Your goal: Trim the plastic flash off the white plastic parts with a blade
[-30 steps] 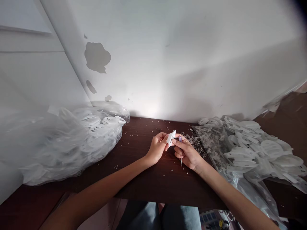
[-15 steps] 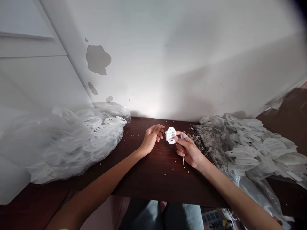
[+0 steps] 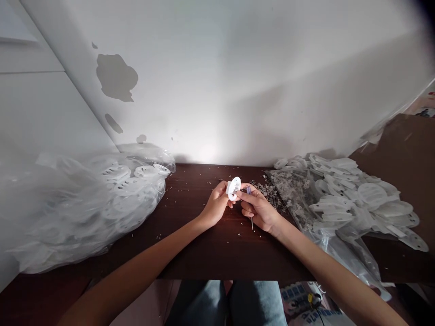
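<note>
A round white plastic part with small holes and slots is held up over the dark table, tilted on edge. My left hand is closed on its left side, with the fingers partly behind it. From the right, my right hand pinches the same part between thumb and forefinger. Tucked in that hand is also a small screwdriver with a clear purplish handle, its thin shaft pointing down.
At left lies a clear bag full of white parts. On the right, loose white parts are piled on plastic beside a heap of tiny metal pieces. Small white bits dot the dark table. A wall rises behind.
My left hand has closed on the white part, which has turned more edge-on. My right hand keeps hold of the part and the screwdriver. The whole view has shifted slightly.
</note>
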`<state>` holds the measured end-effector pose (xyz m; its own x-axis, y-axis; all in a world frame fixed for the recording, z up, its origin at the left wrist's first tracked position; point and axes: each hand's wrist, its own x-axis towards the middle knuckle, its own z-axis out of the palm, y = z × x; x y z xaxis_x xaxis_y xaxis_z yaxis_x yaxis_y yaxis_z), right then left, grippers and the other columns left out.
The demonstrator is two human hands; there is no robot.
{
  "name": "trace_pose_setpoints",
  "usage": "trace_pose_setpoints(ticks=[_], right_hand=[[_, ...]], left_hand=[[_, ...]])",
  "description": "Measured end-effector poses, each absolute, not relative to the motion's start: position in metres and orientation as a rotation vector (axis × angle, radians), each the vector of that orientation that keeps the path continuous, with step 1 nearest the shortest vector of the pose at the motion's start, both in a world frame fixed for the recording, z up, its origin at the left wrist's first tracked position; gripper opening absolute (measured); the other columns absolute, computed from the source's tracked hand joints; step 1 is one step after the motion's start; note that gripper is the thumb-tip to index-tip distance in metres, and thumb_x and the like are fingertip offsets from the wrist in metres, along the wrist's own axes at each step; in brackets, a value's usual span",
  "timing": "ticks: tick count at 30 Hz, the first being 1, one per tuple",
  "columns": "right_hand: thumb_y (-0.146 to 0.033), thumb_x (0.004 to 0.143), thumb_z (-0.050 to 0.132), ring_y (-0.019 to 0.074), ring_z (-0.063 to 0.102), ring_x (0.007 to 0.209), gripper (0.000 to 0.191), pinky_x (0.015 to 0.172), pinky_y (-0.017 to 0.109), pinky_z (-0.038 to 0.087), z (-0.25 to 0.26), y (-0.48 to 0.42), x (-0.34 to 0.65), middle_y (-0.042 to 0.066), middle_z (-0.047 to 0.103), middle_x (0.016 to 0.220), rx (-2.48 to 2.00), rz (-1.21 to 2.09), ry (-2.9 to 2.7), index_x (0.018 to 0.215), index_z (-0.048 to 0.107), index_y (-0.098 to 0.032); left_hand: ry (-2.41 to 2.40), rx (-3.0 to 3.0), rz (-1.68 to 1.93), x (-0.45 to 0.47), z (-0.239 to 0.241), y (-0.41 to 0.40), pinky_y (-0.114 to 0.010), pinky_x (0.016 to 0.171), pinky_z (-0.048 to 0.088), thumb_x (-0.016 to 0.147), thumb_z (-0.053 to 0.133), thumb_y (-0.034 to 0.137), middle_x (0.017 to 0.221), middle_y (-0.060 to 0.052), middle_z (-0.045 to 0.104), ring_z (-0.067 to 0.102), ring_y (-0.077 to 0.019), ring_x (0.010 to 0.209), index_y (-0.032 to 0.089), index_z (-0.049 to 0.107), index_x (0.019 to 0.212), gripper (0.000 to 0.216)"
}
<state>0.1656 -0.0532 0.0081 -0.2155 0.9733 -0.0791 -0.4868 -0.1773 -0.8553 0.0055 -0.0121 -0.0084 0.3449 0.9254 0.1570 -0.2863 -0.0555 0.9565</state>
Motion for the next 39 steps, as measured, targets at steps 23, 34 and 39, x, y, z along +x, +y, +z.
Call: trace_pose_setpoints(ticks=[23, 34, 39], right_hand=[[-0.031, 0.095, 0.069, 0.0234, 0.065, 0.090, 0.016, 0.081, 0.037, 0.053, 0.000, -0.036, 0.197, 0.008, 0.067, 0.102, -1.239, 0.290, -1.982, 0.109, 0.067, -0.022], [-0.032, 0.103, 0.058, 0.0239, 0.063, 0.090, 0.014, 0.084, 0.039, 0.051, -0.003, -0.039, 0.191, 0.008, 0.067, 0.095, -1.228, 0.291, -1.941, 0.102, 0.068, -0.022], [-0.032, 0.103, 0.059, 0.0240, 0.065, 0.090, 0.015, 0.084, 0.039, 0.051, 0.002, -0.042, 0.192, 0.008, 0.068, 0.097, -1.217, 0.292, -1.962, 0.102, 0.070, -0.022]], left_hand=[[0.838, 1.308, 1.144, -0.007, -0.006, -0.004, -0.030, 0.083, 0.055, 0.084, 0.080, 0.038, 0.121, -0.010, 0.074, 0.069, -0.0230, 0.107, 0.021, 0.072, 0.122, 0.042], [0.991, 1.724, 1.284, -0.009, -0.002, -0.014, -0.029, 0.084, 0.052, 0.092, 0.071, 0.034, 0.119, -0.005, 0.075, 0.071, -0.0205, 0.099, 0.026, 0.070, 0.123, 0.032], [1.019, 1.728, 1.322, -0.008, -0.002, -0.016, -0.028, 0.082, 0.052, 0.092, 0.072, 0.035, 0.118, -0.005, 0.076, 0.071, -0.0194, 0.093, 0.027, 0.068, 0.126, 0.035]])
